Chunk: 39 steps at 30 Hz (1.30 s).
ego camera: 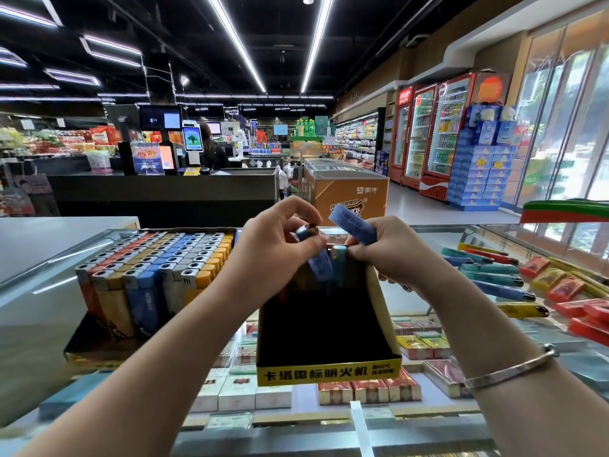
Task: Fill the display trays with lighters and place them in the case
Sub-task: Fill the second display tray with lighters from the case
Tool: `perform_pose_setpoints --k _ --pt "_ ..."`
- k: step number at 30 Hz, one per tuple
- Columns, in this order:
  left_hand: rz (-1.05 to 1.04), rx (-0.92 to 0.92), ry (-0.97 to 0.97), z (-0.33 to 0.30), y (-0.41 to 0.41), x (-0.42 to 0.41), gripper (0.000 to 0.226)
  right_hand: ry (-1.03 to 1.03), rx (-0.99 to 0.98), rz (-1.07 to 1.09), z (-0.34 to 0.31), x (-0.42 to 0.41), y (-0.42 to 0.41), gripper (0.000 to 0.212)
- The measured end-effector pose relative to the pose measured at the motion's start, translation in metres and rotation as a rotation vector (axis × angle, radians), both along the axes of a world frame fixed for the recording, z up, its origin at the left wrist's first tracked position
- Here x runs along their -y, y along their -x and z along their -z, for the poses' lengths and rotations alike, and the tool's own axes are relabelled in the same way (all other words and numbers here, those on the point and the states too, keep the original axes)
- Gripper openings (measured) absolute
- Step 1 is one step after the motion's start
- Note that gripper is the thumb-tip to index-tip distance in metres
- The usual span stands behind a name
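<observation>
I see a black cardboard display tray with a yellow printed front lip (328, 372) sitting on the glass surface (461, 311), nearly empty, a few lighters at its far end. My left hand (273, 249) pinches a blue plastic lighter (318, 258) over that far end. My right hand (392, 249) grips a second pale-blue lighter (351, 222), tilted up. Full tray of mixed-colour lighters (155, 268) sits left; loose lighters (494, 278) lie right of the hands.
</observation>
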State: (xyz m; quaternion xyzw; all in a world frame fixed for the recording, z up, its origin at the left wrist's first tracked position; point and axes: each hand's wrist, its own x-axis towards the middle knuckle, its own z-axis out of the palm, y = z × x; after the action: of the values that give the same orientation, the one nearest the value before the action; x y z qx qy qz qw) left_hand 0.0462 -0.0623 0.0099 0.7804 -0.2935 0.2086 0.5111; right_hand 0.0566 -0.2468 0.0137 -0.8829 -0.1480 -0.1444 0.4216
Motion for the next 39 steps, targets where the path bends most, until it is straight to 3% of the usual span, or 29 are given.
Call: perform_pose_setpoints --k 6,12,14,16,19,22,28,33,39 --pt "-0.052 0.102 -0.073 -0.002 0.001 -0.003 0.022 0.009 -0.008 -0.015 0.0 0.001 -0.001 0.019" --pt "-0.007 -0.015 -0.086 -0.008 0.0 -0.01 0.036 0.003 -0.002 -0.036 -0.001 0.001 0.001 0.018" --pt "0.017 -0.006 -0.101 -0.01 0.002 -0.011 0.029 0.011 -0.004 -0.033 -0.001 0.001 0.001 0.016" --pt "-0.003 0.039 -0.132 -0.013 0.006 -0.011 0.014 0.017 0.002 -0.011 0.0 0.001 0.001 0.016" --pt "-0.146 0.191 -0.164 -0.013 0.008 -0.011 0.025 0.009 -0.002 0.016 0.0 0.0 0.001 0.019" --pt "-0.281 0.345 -0.267 -0.011 0.006 -0.011 0.016 0.024 0.005 0.026 0.0 -0.001 0.002 0.019" --pt "-0.305 0.427 -0.503 0.004 0.002 0.004 0.023 0.01 -0.026 0.002 -0.002 -0.001 0.006 0.015" --pt "-0.337 0.473 -0.554 0.007 -0.005 0.006 0.017 0.031 -0.02 0.018 -0.001 -0.002 0.006 0.016" --pt "-0.351 0.311 -0.541 0.006 -0.013 0.004 0.013 0.033 -0.017 0.029 -0.001 -0.001 0.005 0.017"
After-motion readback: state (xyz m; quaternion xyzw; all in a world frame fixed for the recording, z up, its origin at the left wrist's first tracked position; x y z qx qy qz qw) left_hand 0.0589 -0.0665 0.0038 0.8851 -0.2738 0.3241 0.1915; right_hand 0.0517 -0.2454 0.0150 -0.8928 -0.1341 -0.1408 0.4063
